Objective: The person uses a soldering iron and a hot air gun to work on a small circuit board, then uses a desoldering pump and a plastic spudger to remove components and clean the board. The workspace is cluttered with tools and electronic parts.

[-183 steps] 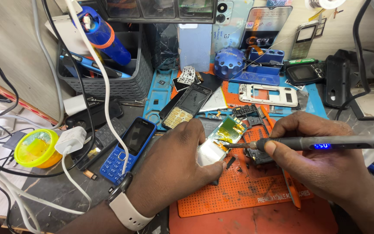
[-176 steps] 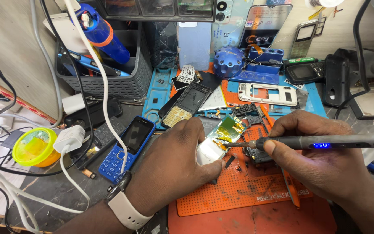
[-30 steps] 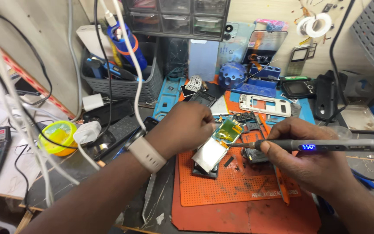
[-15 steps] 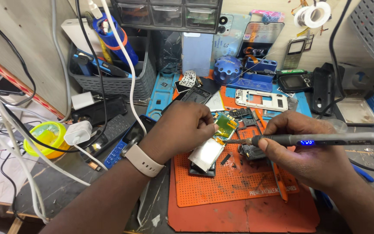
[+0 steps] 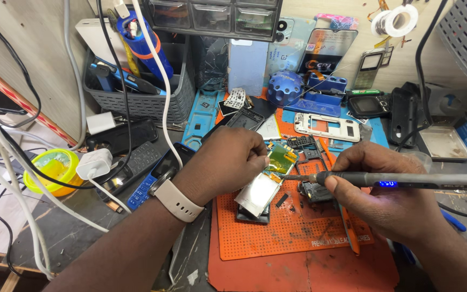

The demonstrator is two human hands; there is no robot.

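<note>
Cluttered phone-repair bench, soldering under way on an orange mat [image 5: 298, 238].

At the mat's middle lies a small phone display module [image 5: 259, 193], silver back up, its yellow flex cable [image 5: 281, 160] folded toward the back. The left hand [image 5: 228, 162] pins that flex, fingers curled closed on its edge. The right hand [image 5: 385, 200] grips a soldering iron [image 5: 406, 180] pen-fashion, tip touching the joint just beside the left fingertips. Judged step: soldering the flex joint; the next move calls for a steady tip and unmoved flex. Beyond lie a white phone frame [image 5: 326, 126] and a grey basket [image 5: 136, 100].
</note>
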